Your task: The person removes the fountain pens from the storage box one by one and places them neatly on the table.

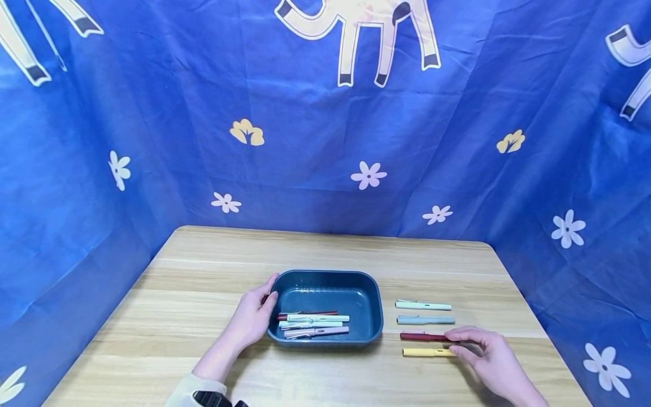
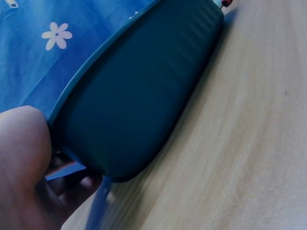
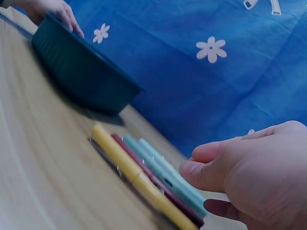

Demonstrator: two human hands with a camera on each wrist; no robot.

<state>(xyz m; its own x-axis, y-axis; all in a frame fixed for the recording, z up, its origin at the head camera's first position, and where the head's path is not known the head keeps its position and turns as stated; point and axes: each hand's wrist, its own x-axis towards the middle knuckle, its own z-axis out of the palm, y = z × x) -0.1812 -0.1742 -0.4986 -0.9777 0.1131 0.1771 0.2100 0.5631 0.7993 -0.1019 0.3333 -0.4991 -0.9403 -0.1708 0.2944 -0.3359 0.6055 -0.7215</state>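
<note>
A dark teal bin (image 1: 330, 339) stands on the table, and my left hand (image 1: 255, 314) grips its left end, thumb at the rim. The left wrist view shows the bin's outer wall (image 2: 129, 96) beside that hand (image 2: 29, 167). Inside the bin lie several pens, among them a lilac pen (image 1: 325, 330). My right hand (image 1: 490, 356) hovers over the right ends of a dark red pen (image 1: 422, 337) and a yellow pen (image 1: 424, 352). Its fingers are loosely bent, holding nothing visible. Above these in the row lie a light blue pen (image 1: 427, 320) and a mint pen (image 1: 427, 306).
The wooden table (image 1: 152, 333) ends at a blue patterned cloth (image 1: 305, 186) that rises behind it and along both sides. A dark watch (image 1: 211, 398) is on the left wrist.
</note>
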